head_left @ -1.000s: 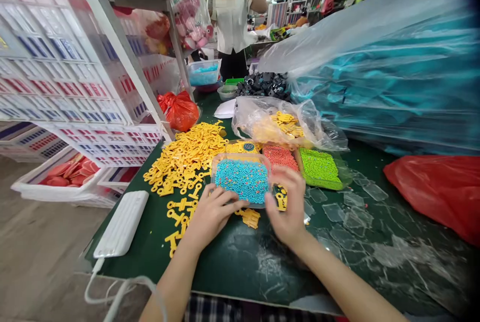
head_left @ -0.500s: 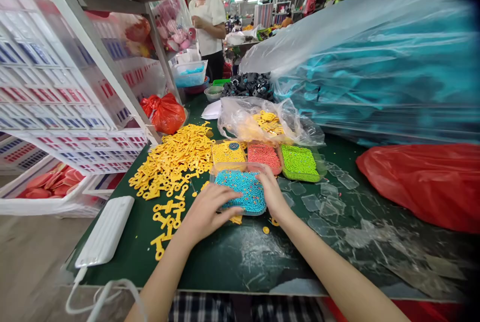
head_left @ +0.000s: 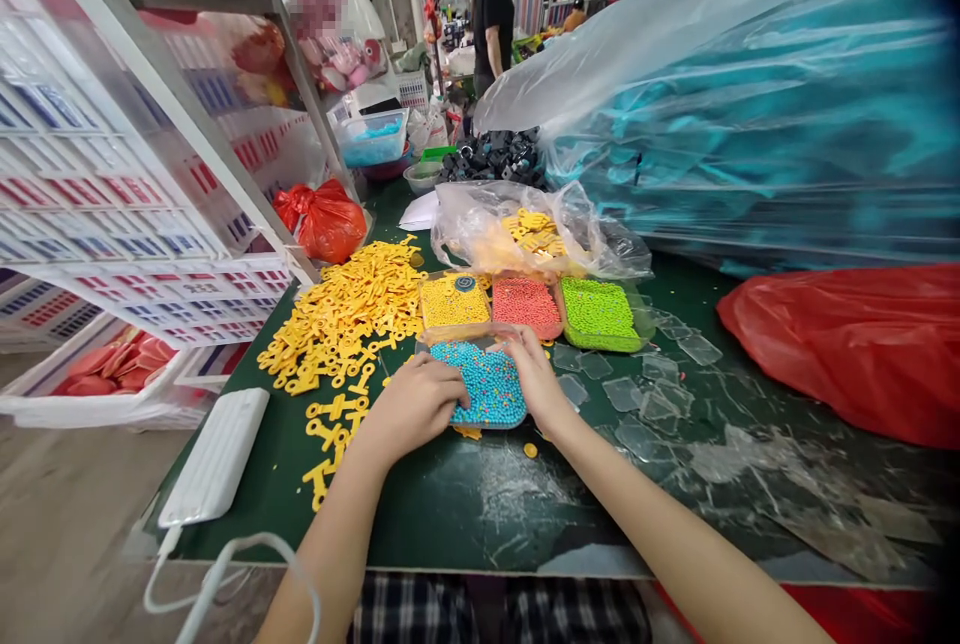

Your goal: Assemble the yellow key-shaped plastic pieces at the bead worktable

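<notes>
A clear plastic tray of small blue beads [head_left: 484, 379], dotted with a few other colours, lies in front of me. My right hand [head_left: 536, 379] grips its right side, fingers over the far right corner. Over the left part of the tray, my left hand [head_left: 424, 399] has its fingers curled together, tips down at the beads; whatever they pinch is hidden. Behind stand trays of yellow beads [head_left: 455, 304], red beads [head_left: 527, 309] and green beads [head_left: 600, 312]. A round dark disc [head_left: 465, 283] rests on the yellow ones.
Yellow plastic pieces [head_left: 352, 299] are heaped at left, near a white power bank [head_left: 215, 459] with a cable. Clear squares [head_left: 626, 394] lie scattered right. Behind are an open plastic bag [head_left: 480, 224], a red bag [head_left: 847, 354] and a large bag of blue pieces [head_left: 750, 124].
My left hand has drawn its spread fingers and thumb together into a curl at the tray's left side. My right hand stays on the tray. A different person shows in the background.
</notes>
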The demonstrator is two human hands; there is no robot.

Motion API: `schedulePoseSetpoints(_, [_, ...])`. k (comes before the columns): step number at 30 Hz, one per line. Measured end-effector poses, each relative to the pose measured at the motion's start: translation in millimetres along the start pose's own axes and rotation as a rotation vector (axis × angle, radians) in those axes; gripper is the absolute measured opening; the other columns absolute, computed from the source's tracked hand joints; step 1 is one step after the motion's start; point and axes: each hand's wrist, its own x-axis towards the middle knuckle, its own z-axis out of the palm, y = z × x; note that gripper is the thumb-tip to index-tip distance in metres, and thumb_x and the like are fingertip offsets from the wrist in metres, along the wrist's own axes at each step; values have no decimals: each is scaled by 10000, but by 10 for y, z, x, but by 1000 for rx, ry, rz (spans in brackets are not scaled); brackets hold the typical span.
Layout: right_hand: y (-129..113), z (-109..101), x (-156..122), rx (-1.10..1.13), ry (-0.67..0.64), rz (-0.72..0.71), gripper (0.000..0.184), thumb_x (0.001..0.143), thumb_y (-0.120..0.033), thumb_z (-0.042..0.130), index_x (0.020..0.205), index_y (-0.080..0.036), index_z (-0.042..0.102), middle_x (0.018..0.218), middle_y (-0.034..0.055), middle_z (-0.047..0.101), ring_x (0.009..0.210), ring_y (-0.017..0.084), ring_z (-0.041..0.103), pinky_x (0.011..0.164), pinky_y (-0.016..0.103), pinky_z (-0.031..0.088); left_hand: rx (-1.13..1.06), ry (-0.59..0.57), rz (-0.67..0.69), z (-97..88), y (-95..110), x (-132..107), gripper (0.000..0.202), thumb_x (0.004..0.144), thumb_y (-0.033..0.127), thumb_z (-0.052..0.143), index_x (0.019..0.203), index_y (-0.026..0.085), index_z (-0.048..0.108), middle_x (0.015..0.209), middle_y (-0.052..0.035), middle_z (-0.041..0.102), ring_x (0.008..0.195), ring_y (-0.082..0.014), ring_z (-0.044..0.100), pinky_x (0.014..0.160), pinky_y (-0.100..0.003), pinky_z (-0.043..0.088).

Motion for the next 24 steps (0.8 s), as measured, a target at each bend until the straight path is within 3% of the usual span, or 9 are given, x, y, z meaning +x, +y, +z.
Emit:
schedulePoseSetpoints(4, [-10,2,-18,-17,-27,4,217,720,-448,503,828,-260,497,930,15,616,971,230,565,909,388,430,-56,75,5,-21,36,24,356,883,98,387,935,244,707,987,-11,719,930,-179,624,900,-371,422])
schedulePoseSetpoints(7, [14,20,-47,-3,-68,1,232,714,-443,495,856,-259,498,881,-4,601,903,212,567,893,374,432,-93,43,51,47,156,142,343,902,131,392,1047,231,686,1131,-35,690,1059,-204,597,935,-378,421])
schedulePoseSetpoints(11, [50,45,-61,-1,-73,36,226,685,-422,478,835,-255,510,891,4,606,946,219,553,886,365,431,-129,-31,77,88,229,194,334,898,139,379,937,218,702,1036,-32,709,1012,-203,612,932,-377,420])
schedulePoseSetpoints(16, [13,28,-49,-21,-69,94,192,667,-387,496,795,-251,543,1013,35,632,1124,254,500,930,376,414,-159,-14,-5,-33,63,38,359,874,138,360,717,209,675,795,-4,700,799,-166,627,887,-363,418])
schedulePoseSetpoints(20, [-25,16,-56,-22,-77,108,217,657,-386,510,818,-247,552,1046,40,630,1141,262,491,945,385,402,-175,57,-8,-51,55,20,357,868,136,358,845,213,706,916,-10,720,875,-177,631,879,-356,428])
schedulePoseSetpoints(24, [-21,24,-65,-37,-79,87,182,651,-388,498,768,-254,539,998,30,630,1150,260,480,959,377,383,-157,-16,71,45,212,104,343,886,131,374,950,211,702,1048,-20,711,991,-192,622,925,-367,423])
